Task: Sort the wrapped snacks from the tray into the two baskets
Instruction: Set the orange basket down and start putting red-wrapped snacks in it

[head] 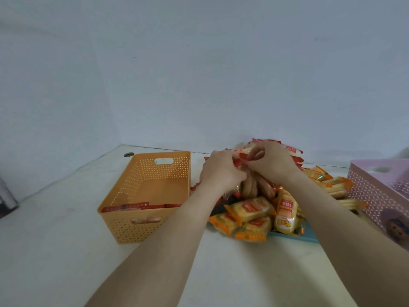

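Left of the teal tray (pixel 309 237), an orange basket (pixel 124 227) holds a few red packets on the white worktop (pixel 55 229). Above the tray, the left hand (pixel 218 171) and right hand (pixel 269 161) have their fingers clamped on a bunch of red-wrapped snacks (pixel 240 161), likely light, crinkly, slippery and best held at the sealed ends. Yellow-wrapped snacks (pixel 252 208) crowd the tray's near edge; a pink basket (pixel 371 191) stands just right of it.

snacks (pixel 252 209) heaped on tray (pixel 309 237) | orange basket (pixel 141 229) left | pink basket (pixel 374 196) right
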### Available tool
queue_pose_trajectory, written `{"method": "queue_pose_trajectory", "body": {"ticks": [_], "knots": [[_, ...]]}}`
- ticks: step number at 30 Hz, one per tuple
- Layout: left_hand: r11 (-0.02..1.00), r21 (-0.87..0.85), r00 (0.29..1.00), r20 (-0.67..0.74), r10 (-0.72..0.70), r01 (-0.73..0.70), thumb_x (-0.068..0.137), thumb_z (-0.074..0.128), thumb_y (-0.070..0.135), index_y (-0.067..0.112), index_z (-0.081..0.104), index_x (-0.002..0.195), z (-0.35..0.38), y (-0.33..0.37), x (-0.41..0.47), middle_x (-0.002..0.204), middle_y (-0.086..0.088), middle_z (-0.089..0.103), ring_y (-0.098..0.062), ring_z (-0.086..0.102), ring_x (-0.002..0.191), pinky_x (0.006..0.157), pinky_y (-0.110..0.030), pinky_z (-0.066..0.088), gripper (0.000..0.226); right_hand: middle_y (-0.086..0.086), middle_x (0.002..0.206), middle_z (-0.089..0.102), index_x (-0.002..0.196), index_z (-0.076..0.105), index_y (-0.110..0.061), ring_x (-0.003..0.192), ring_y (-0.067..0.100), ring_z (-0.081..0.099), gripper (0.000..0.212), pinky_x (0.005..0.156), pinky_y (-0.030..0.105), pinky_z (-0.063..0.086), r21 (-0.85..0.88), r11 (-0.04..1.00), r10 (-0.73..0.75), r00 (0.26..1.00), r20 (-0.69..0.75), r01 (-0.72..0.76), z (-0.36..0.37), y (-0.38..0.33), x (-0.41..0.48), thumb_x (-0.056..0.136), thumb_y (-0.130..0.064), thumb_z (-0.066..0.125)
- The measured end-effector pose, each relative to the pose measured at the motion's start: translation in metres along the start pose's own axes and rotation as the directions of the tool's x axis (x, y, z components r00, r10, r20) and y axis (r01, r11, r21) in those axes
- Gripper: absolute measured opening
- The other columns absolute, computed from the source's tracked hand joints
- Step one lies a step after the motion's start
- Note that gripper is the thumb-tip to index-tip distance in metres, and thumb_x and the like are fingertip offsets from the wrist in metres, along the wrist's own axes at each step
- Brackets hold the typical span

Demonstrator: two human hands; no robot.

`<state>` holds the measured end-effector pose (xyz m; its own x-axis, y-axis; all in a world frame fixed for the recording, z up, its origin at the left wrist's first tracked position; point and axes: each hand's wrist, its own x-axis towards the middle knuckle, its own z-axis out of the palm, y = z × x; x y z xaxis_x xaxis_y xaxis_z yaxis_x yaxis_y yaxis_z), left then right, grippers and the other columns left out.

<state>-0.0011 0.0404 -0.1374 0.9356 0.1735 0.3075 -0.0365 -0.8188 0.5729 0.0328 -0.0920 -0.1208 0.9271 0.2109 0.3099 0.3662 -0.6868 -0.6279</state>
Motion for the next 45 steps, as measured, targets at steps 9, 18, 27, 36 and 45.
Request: {"method": "queue_pose_trajectory", "body": {"ticks": [9,18,27,36,45], "knots": [[0.993,-0.037,0.89,-0.448,0.085,-0.113,0.076,0.069,0.023,0.026,0.062,0.114,-0.09,-0.007,-0.007,0.113,-0.002,0.053,-0.018,0.057,0.096,0.083,-0.031,0.051,0.038,0.0,0.074,0.07,0.072,0.065,-0.022,0.074,0.019,0.069,0.027,0.065,0.031,0.054,0.477,0.843,-0.114,0.949,-0.294,0.249,-0.004,-0.102,0.003,0.069,0.004,0.055],[0.993,0.106,0.951,-0.299,0.085,-0.055,0.087,0.052,-0.001,0.021,0.045,0.139,-0.086,-0.029,-0.033,0.149,-0.001,0.039,-0.018,0.034,0.138,0.107,-0.027,0.028,0.057,0.001,0.146,0.041,0.144,0.036,-0.022,0.124,0.02,0.049,0.061,0.091,0.028,0.044,0.22,0.955,-0.235,0.959,0.157,0.198,0.021,-0.09,-0.008,0.088,-0.009,0.055],[0.956,0.291,0.953,0.272,-0.131,0.048,0.08,0.063,0.055,0.024,0.005,0.152,0.011,-0.014,-0.003,0.16,-0.014,-0.01,-0.045,0.002,0.144,0.113,-0.055,0.025,0.097,0.008,0.157,0.024,0.153,0.002,-0.029,0.14,0.031,0.031,0.109,0.108,0.044,0.034,-0.31,0.944,0.23,0.895,0.382,-0.11,-0.014,0.019,-0.008,0.074,-0.062,0.068],[0.927,0.254,0.844,0.396,-0.361,0.276,0.066,0.079,0.048,0.03,-0.019,0.149,0.028,-0.031,0.029,0.154,-0.012,0.029,-0.036,0.044,0.13,0.1,-0.047,0.045,0.129,0.009,0.136,0.045,0.115,0.061,-0.017,0.128,0.031,0.038,0.044,0.098,0.048,0.038,-0.632,0.769,0.133,0.942,0.307,0.097,0.025,0.023,-0.015,0.087,-0.05,0.056],[0.998,0.048,0.981,0.19,0.024,-0.034,0.071,0.075,0.014,0.037,0.017,0.146,0.016,-0.002,0.008,0.125,-0.008,0.057,-0.028,0.058,0.105,0.076,-0.032,0.049,0.098,0.0,0.063,0.054,0.068,0.052,-0.013,0.06,0.019,0.053,0.024,0.049,0.026,0.036,-0.213,0.977,-0.001,1.0,-0.019,-0.003,0.008,0.032,-0.012,0.088,-0.025,0.056]]}}
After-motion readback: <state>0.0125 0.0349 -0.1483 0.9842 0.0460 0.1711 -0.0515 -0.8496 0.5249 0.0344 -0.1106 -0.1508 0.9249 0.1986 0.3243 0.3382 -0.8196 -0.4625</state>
